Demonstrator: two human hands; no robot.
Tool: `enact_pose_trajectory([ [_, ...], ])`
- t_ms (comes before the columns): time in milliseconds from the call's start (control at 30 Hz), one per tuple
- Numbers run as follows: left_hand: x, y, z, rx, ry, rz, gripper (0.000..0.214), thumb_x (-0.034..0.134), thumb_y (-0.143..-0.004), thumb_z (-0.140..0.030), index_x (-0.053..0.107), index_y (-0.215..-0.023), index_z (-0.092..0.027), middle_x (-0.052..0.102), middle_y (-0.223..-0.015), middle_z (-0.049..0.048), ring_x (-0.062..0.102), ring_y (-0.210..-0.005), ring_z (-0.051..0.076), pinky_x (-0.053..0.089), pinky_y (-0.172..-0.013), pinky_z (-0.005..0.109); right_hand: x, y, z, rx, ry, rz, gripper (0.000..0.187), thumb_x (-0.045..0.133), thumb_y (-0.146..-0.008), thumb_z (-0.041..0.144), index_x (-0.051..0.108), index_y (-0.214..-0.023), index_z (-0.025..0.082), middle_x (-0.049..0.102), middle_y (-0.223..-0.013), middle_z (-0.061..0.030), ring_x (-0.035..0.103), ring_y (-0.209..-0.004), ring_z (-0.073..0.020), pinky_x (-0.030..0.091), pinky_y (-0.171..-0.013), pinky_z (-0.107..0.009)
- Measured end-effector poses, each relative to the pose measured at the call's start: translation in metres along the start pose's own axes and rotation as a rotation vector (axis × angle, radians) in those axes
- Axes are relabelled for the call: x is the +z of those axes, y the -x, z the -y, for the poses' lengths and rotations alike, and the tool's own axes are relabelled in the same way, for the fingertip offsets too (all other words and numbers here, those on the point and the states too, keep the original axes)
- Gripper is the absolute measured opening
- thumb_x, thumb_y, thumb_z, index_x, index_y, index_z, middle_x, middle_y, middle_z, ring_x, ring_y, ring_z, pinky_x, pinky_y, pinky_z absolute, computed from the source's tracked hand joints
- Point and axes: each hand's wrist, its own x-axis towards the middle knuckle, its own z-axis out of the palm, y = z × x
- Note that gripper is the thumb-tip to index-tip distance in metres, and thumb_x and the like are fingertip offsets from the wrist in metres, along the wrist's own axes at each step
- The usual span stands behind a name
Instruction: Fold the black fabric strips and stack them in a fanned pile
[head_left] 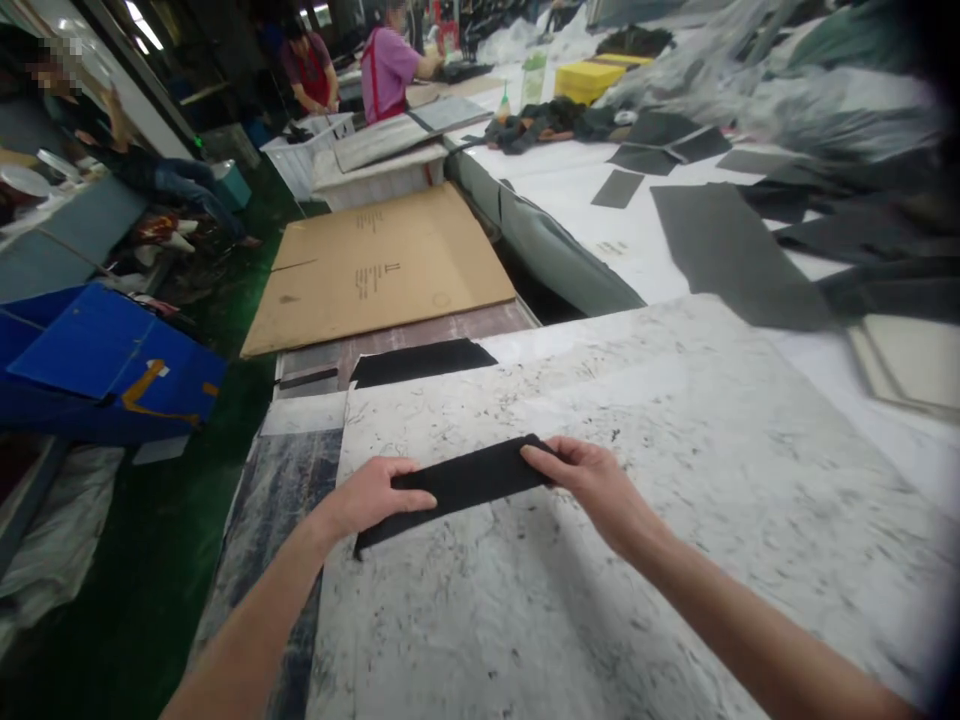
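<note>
A long black strip of fabric [472, 478] is stretched between my two hands over a white, marked board [675, 440]. My left hand [382, 493] grips it toward its left end, thumb on top and fingers underneath. At the right end, my right hand [577, 465] pinches it between thumb and fingers. The strip tilts slightly, its right end farther from me, and its lower left corner hangs past my left hand. Beyond the board's far left edge lies another black piece of fabric [424, 362].
A flat cardboard sheet [382, 265] lies beyond the board. Dark grey pieces [735, 250] are spread on the white table at right. A blue box [112, 360] stands at left by the green floor. Several people sit or work in the background.
</note>
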Motion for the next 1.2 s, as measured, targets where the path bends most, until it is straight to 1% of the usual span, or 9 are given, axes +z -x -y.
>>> enact_pose_trajectory([
  [100,-0.041,-0.018,0.024,0.027,0.068,-0.210,0.036,0.078,-0.071,-0.047,0.072,-0.090,-0.017,0.072,-0.084,0.0032,0.065,-0.074,0.018,0.048,-0.062,0.025,-0.013,-0.041,-0.001,-0.018,0.115,-0.084,0.042,0.075,-0.074,0.059,0.071,-0.076,0.017,0.064,-0.068,-0.0026,0.054,-0.064,-0.0143,0.042,-0.061,-0.027],
  [233,-0.079,-0.057,0.042,0.088,0.170,-0.404,0.041,0.074,-0.074,-0.052,0.069,-0.095,-0.017,0.066,-0.081,0.0015,0.057,-0.062,0.010,0.040,-0.053,0.020,-0.013,-0.092,-0.001,-0.064,0.248,-0.058,0.045,0.067,-0.079,0.060,0.074,-0.085,0.017,0.068,-0.071,-0.0048,0.057,-0.062,-0.0151,0.046,-0.060,-0.027],
  [333,-0.096,-0.089,0.046,0.089,0.160,-0.520,0.043,0.071,-0.074,-0.055,0.066,-0.095,-0.017,0.063,-0.077,0.0007,0.054,-0.056,0.008,0.037,-0.050,0.020,-0.007,-0.124,0.006,-0.126,0.431,-0.069,0.045,0.058,-0.084,0.058,0.074,-0.088,0.016,0.070,-0.073,-0.0056,0.057,-0.058,-0.0150,0.044,-0.056,-0.027],
  [433,-0.109,-0.114,0.048,0.047,0.075,-0.638,0.039,0.070,-0.075,-0.053,0.068,-0.089,-0.017,0.057,-0.060,-0.0014,0.049,-0.048,0.010,0.034,-0.047,0.022,-0.001,-0.149,0.018,-0.172,0.558,-0.133,0.042,0.058,-0.083,0.056,0.072,-0.079,0.017,0.066,-0.064,-0.0047,0.056,-0.057,-0.0162,0.039,-0.053,-0.027],
  [500,-0.116,-0.126,0.049,0.013,-0.009,-0.712,0.036,0.069,-0.076,-0.052,0.069,-0.080,-0.016,0.053,-0.051,-0.0016,0.046,-0.045,0.011,0.032,-0.047,0.024,0.003,-0.162,0.026,-0.194,0.641,-0.188,0.039,0.059,-0.081,0.054,0.071,-0.074,0.018,0.064,-0.062,-0.0046,0.057,-0.060,-0.0179,0.037,-0.054,-0.028],
  [600,-0.126,-0.138,0.051,-0.027,-0.135,-0.801,0.034,0.071,-0.075,-0.051,0.069,-0.070,-0.017,0.059,-0.053,0.0021,0.051,-0.049,0.014,0.032,-0.051,0.026,0.009,-0.175,0.034,-0.202,0.747,-0.255,0.034,0.060,-0.081,0.050,0.073,-0.079,0.020,0.068,-0.070,-0.0054,0.060,-0.067,-0.0200,0.037,-0.058,-0.030],
  [700,-0.133,-0.145,0.052,-0.056,-0.241,-0.850,0.033,0.073,-0.071,-0.050,0.071,-0.066,-0.018,0.067,-0.061,0.0053,0.058,-0.059,0.018,0.036,-0.057,0.028,0.015,-0.183,0.038,-0.183,0.830,-0.286,0.032,0.058,-0.082,0.048,0.073,-0.080,0.021,0.070,-0.075,-0.0067,0.062,-0.071,-0.0216,0.038,-0.061,-0.031],
  [867,-0.136,-0.152,0.054,-0.110,-0.330,-0.864,0.030,0.075,-0.071,-0.048,0.073,-0.067,-0.019,0.071,-0.067,0.0071,0.063,-0.068,0.021,0.039,-0.063,0.029,0.024,-0.190,0.040,-0.124,0.912,-0.298,0.031,0.057,-0.082,0.047,0.074,-0.080,0.021,0.070,-0.077,-0.0093,0.064,-0.076,-0.0244,0.041,-0.064,-0.032],
  [1200,-0.137,-0.154,0.056,-0.149,-0.355,-0.852,0.035,0.075,-0.066,-0.055,0.071,-0.067,-0.020,0.072,-0.071,0.0079,0.065,-0.069,0.023,0.039,-0.059,0.030,0.027,-0.195,0.043,-0.021,0.902,-0.321,0.030,0.061,-0.079,0.046,0.075,-0.084,0.020,0.073,-0.085,-0.0139,0.068,-0.085,-0.0280,0.048,-0.071,-0.036],
])
